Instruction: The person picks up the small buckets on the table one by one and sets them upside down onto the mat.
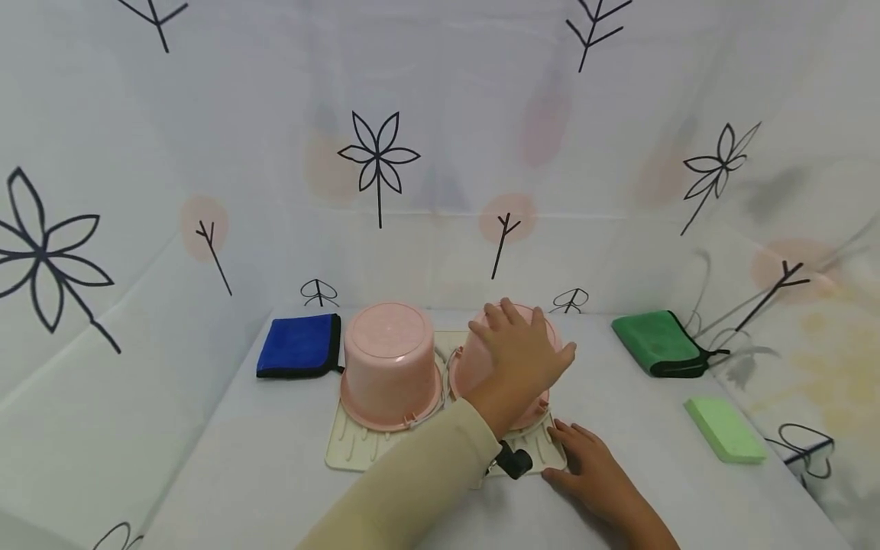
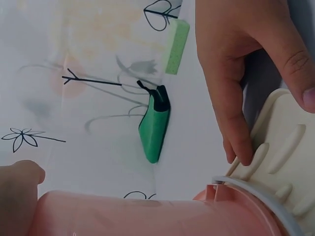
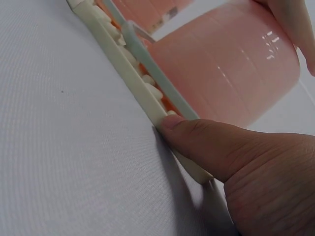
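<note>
Two pink plastic buckets stand upside down, side by side, on a cream draining tray [image 1: 341, 451] with raised ridges. The left bucket [image 1: 390, 374] is free of the hands. My left hand [image 1: 519, 355] rests with spread fingers on the upturned base of the right bucket [image 1: 474, 367]; in the left wrist view only part of this hand shows beside the bucket wall [image 2: 147, 216]. My right hand [image 1: 594, 473] holds the tray's near right corner, its thumb [image 3: 197, 135] on the front edge and its fingers at the right edge. Pale handles lie round the bucket rims.
A folded blue cloth [image 1: 299, 346] with black trim lies left of the buckets. On the right are a folded green cloth [image 1: 656, 342] and a light green sponge block [image 1: 725, 429]. A white patterned sheet [image 1: 440, 153] hangs behind and along the sides of the white table surface.
</note>
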